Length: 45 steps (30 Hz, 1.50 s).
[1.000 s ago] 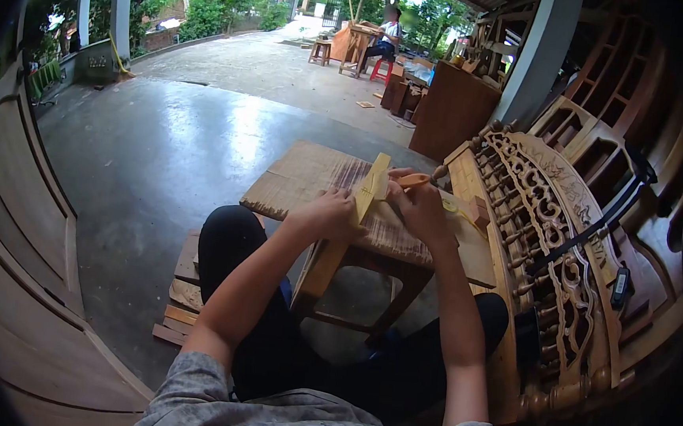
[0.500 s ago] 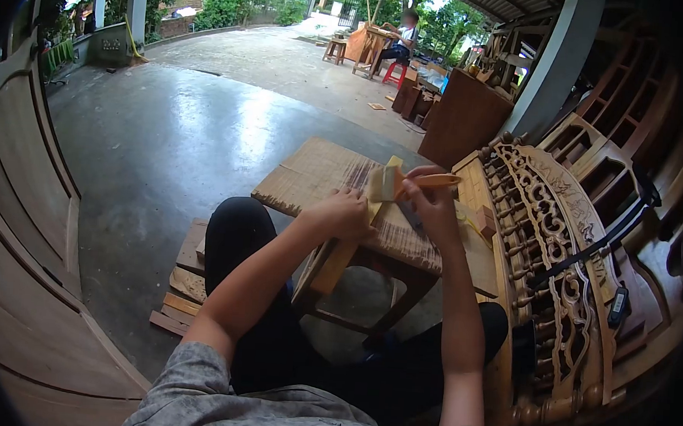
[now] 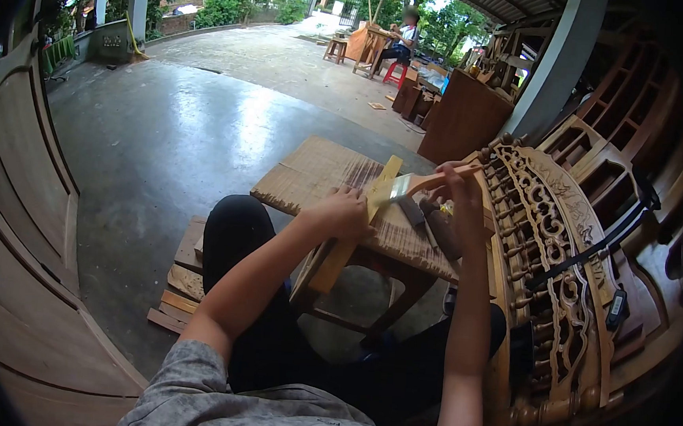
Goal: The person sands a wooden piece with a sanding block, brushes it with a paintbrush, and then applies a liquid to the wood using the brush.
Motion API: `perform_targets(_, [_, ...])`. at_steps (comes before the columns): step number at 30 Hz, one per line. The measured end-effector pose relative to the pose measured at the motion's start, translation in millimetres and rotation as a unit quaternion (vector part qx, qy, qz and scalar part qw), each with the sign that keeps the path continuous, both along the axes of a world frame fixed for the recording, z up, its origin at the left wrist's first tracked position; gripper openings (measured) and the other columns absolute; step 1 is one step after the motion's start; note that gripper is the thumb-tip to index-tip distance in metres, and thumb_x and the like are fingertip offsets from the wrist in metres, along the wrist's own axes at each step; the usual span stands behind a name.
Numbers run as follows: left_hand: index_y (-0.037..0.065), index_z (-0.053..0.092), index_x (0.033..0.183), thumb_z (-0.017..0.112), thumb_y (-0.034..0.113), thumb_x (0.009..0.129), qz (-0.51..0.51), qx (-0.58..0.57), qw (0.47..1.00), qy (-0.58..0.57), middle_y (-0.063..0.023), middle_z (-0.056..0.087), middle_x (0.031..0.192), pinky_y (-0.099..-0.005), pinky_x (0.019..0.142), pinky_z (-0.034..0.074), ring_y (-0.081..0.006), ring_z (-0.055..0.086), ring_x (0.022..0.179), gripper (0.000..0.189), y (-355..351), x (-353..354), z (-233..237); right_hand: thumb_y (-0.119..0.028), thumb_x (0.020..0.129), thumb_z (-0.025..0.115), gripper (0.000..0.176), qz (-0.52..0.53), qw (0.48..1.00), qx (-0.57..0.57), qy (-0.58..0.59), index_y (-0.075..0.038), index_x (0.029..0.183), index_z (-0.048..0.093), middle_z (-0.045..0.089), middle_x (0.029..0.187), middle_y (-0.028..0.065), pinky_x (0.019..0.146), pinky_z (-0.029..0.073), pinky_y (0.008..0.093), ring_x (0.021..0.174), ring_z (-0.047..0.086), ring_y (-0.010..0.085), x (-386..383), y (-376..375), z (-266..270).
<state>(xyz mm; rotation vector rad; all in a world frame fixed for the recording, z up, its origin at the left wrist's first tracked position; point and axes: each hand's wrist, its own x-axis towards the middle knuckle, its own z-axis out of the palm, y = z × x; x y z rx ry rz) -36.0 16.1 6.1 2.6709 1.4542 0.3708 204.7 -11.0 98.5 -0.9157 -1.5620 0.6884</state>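
My right hand (image 3: 460, 188) is closed round the wooden handle of a flat paintbrush (image 3: 419, 183). The pale bristles touch or hover just over a narrow yellowish wood strip (image 3: 390, 169); contact is hard to judge. My left hand (image 3: 343, 213) is closed over the strip's nearer part, its fingers curled on top and hiding some of it. Beneath is a worn board (image 3: 305, 167), cut and stained, on a low wooden stool (image 3: 389, 270). Beside the strip lie a dark slim tool (image 3: 411, 211) and a dark brown rounded piece (image 3: 443, 232), partly hidden by my right forearm.
Carved furniture panels (image 3: 552, 196) lean close along the right. Wooden doors (image 3: 32, 215) stand at the left. Wood offcuts (image 3: 182, 285) lie on the floor by my left leg. Farther off, another person (image 3: 405, 39) sits on a red stool (image 3: 396, 72).
My right hand has moved right and slightly up, tilting the brush so that its bristles slant down onto or near the strip. The dark rounded piece shows more. My left hand stays put.
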Motion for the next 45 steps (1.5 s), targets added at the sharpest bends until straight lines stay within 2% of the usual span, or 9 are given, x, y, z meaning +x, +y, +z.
perform_targets(10, [-0.01,0.053,0.14,0.064,0.061,0.097,0.0,-0.038,0.999,0.003,-0.0268,0.058,0.142,-0.049,0.12,0.035,-0.0404,0.049,0.14,0.084,-9,-2,15,-0.023,0.105,0.064,0.017,-0.098,0.988,0.033,-0.117,-0.008,0.11,0.068,0.063,0.08,0.0005,0.064,0.048,0.0236,0.07,0.059,0.0053,2,14,-19])
perform_targets(17, [-0.011,0.055,0.136,0.064,0.058,0.097,-0.008,-0.043,0.999,0.008,-0.0285,0.058,0.141,-0.0504,0.119,0.036,-0.0415,0.049,0.14,0.08,-8,-1,16,-0.021,0.105,0.062,0.016,0.061,0.997,-0.041,-0.023,-0.007,0.108,0.069,0.063,0.079,-0.0004,0.062,0.044,0.0233,0.069,0.055,0.0062,-2,21,-26])
perform_targets(22, [-0.012,0.055,0.135,0.065,0.057,0.097,0.002,-0.034,0.999,-0.014,-0.0316,0.057,0.141,-0.0513,0.12,0.037,-0.0436,0.049,0.14,0.08,-8,-2,14,-0.022,0.104,0.064,0.017,-0.178,0.953,0.123,-0.213,-0.007,0.107,0.069,0.066,0.082,0.0011,0.064,0.047,0.0236,0.071,0.06,0.0069,-6,22,-25])
perform_targets(29, [-0.015,0.052,0.139,0.062,0.06,0.099,0.009,-0.064,0.997,0.036,-0.0332,0.056,0.142,-0.05,0.12,0.038,-0.0479,0.049,0.139,0.086,-16,-1,24,-0.019,0.103,0.065,0.015,0.039,0.995,-0.074,-0.053,-0.005,0.104,0.069,0.067,0.081,0.0012,0.064,0.048,0.024,0.072,0.063,0.008,-2,21,-26])
perform_targets(33, [-0.017,0.059,0.132,0.058,0.061,0.101,0.019,-0.034,0.999,0.023,-0.0346,0.054,0.145,-0.0505,0.121,0.037,-0.0491,0.047,0.141,0.084,-13,0,17,-0.02,0.103,0.064,0.017,-0.238,0.864,0.248,-0.368,-0.004,0.104,0.069,0.068,0.081,0.0013,0.064,0.048,0.0243,0.073,0.064,0.0083,-1,21,-27])
perform_targets(38, [-0.016,0.056,0.136,0.059,0.06,0.1,0.014,-0.072,0.997,0.037,-0.0338,0.053,0.146,-0.0513,0.121,0.037,-0.0494,0.046,0.142,0.084,-14,0,24,-0.024,0.105,0.061,0.016,0.045,0.996,-0.062,-0.033,-0.012,0.109,0.072,0.069,0.078,0.0066,0.065,0.05,0.0296,0.064,0.063,0.0137,11,33,-30])
perform_targets(41, [-0.015,0.053,0.14,0.06,0.061,0.1,0.018,-0.072,0.996,0.047,-0.0335,0.053,0.147,-0.0513,0.12,0.038,-0.0491,0.045,0.143,0.086,-11,2,22,-0.024,0.105,0.062,0.018,-0.159,0.954,0.13,-0.219,-0.009,0.108,0.072,0.069,0.077,0.0014,0.062,0.047,0.0256,0.065,0.06,0.0077,-4,30,-42])
perform_targets(42, [-0.014,0.052,0.141,0.06,0.061,0.099,0.021,-0.071,0.996,0.046,-0.0335,0.053,0.147,-0.0513,0.12,0.038,-0.0489,0.045,0.143,0.086,-11,2,21,-0.025,0.106,0.062,0.019,-0.234,0.859,0.265,-0.37,-0.009,0.108,0.072,0.07,0.079,0.0001,0.062,0.047,0.025,0.064,0.059,0.0076,0,30,-40])
perform_targets(45, [-0.014,0.053,0.14,0.06,0.062,0.099,0.022,-0.064,0.997,0.028,-0.0324,0.054,0.147,-0.0513,0.12,0.038,-0.0477,0.046,0.143,0.086,-12,1,21,-0.027,0.106,0.062,0.017,-0.076,0.992,0.028,-0.098,-0.013,0.11,0.072,0.072,0.081,0.0028,0.063,0.048,0.0273,0.065,0.061,0.0118,0,33,-40])
